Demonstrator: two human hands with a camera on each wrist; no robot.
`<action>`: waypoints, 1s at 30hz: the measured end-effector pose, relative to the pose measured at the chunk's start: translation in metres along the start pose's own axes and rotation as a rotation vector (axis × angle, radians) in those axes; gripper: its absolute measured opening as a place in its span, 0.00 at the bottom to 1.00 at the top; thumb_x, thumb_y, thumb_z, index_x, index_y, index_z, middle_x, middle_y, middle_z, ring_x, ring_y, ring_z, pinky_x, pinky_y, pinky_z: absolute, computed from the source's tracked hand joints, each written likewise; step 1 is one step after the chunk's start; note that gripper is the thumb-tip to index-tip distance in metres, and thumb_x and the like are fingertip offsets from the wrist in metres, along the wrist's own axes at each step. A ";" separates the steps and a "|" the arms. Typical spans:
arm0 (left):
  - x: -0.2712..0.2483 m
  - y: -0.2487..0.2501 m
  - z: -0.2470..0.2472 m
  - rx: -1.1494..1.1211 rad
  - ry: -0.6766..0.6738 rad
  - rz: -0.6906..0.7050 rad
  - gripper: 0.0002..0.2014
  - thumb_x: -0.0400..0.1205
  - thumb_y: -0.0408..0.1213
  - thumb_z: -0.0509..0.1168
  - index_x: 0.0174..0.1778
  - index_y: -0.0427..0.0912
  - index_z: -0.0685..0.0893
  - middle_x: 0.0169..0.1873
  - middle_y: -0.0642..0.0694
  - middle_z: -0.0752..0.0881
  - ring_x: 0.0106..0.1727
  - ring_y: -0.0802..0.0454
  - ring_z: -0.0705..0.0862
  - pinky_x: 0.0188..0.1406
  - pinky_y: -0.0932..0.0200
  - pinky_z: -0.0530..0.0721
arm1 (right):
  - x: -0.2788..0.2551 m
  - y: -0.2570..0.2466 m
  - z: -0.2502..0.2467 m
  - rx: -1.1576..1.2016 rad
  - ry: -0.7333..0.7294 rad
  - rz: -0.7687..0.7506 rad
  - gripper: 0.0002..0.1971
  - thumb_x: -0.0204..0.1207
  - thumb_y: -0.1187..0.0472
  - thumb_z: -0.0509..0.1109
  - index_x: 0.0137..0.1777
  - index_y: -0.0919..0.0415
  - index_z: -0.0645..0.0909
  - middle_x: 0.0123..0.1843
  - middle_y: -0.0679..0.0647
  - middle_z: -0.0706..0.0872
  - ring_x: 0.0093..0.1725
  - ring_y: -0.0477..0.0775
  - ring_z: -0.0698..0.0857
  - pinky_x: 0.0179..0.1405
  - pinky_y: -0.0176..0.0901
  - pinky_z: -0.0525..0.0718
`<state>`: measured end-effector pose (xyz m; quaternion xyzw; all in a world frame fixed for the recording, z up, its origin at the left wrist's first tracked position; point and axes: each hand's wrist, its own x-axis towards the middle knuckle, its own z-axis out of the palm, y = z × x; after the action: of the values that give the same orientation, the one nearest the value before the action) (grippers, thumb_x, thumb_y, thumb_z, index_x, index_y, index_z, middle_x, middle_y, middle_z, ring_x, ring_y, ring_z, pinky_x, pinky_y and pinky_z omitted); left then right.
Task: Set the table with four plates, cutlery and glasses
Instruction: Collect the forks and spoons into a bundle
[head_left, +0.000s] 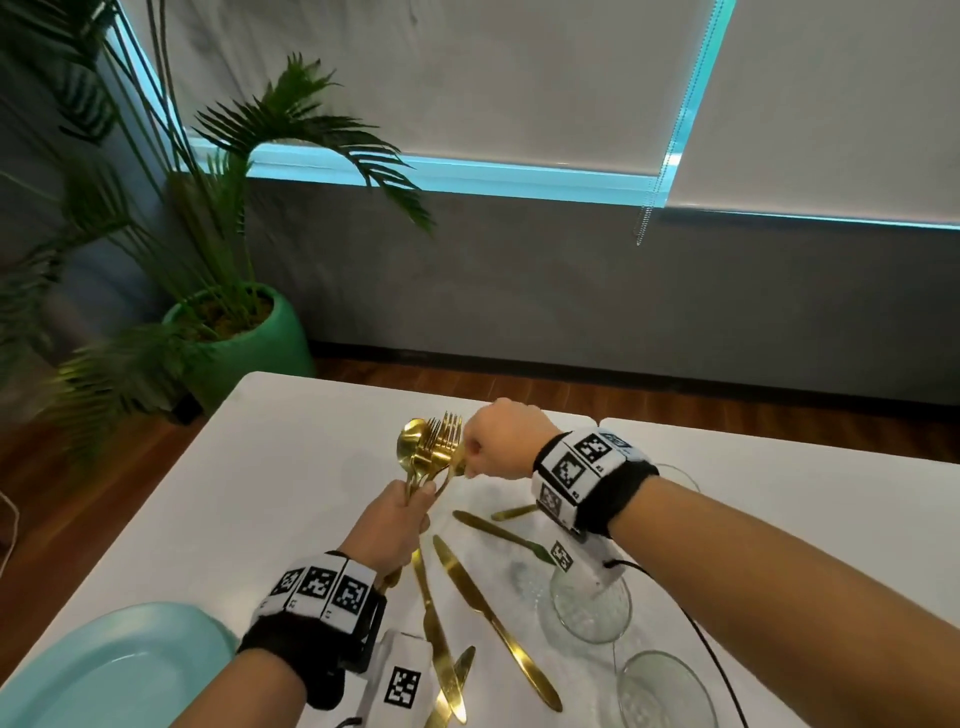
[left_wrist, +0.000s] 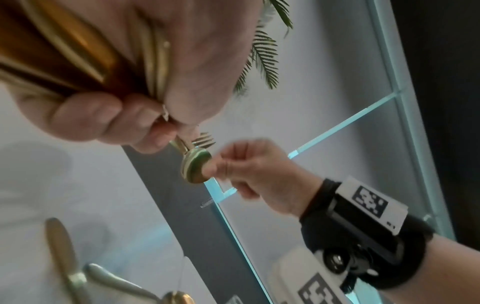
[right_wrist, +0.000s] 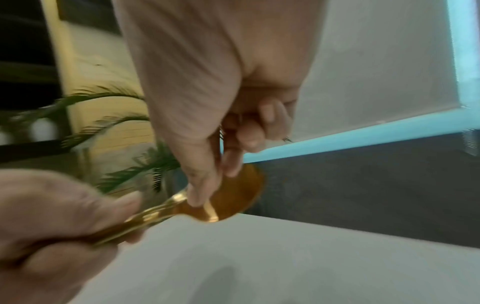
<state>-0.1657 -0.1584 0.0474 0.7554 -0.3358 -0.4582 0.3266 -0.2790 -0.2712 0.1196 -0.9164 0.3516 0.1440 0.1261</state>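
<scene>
Head view shows the left hand (head_left: 396, 525) fisted round the handles of a bundle of gold cutlery (head_left: 434, 451) held above the white table (head_left: 291, 499), while the right hand (head_left: 501, 440) pinches at the fork and spoon heads — best to draw one piece straight out along its handle while the left eases its squeeze only slightly, so the rest do not slip. Containers are few — a teal plate (head_left: 104, 670) at the near left corner and two glasses (head_left: 589, 605) at the right, all holding nothing I can see

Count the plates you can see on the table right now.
1: a teal plate at the near left edge of the table, cut off by the frame. More may lie out of view.
</scene>
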 end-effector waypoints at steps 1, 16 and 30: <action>0.002 -0.005 -0.004 -0.023 0.008 -0.028 0.16 0.85 0.49 0.54 0.37 0.43 0.70 0.28 0.46 0.73 0.25 0.53 0.67 0.24 0.59 0.65 | 0.005 0.009 0.002 0.034 -0.029 0.108 0.16 0.76 0.50 0.70 0.58 0.61 0.84 0.54 0.55 0.87 0.51 0.54 0.84 0.51 0.45 0.82; 0.006 -0.034 -0.039 -0.124 0.123 -0.004 0.14 0.85 0.45 0.58 0.38 0.39 0.73 0.27 0.46 0.77 0.24 0.53 0.71 0.27 0.59 0.73 | 0.014 0.021 0.072 0.343 -0.289 0.593 0.22 0.78 0.49 0.68 0.68 0.58 0.78 0.70 0.54 0.80 0.70 0.57 0.78 0.58 0.41 0.78; 0.019 -0.037 -0.057 -0.238 0.296 -0.013 0.13 0.86 0.43 0.56 0.40 0.39 0.74 0.27 0.46 0.76 0.26 0.52 0.73 0.30 0.60 0.75 | 0.060 -0.032 0.044 1.417 -0.156 0.544 0.11 0.80 0.63 0.67 0.35 0.64 0.78 0.26 0.53 0.79 0.19 0.45 0.74 0.14 0.30 0.70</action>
<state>-0.0998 -0.1424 0.0297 0.7727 -0.2225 -0.3809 0.4564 -0.2220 -0.2703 0.0616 -0.4846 0.5634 -0.0259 0.6686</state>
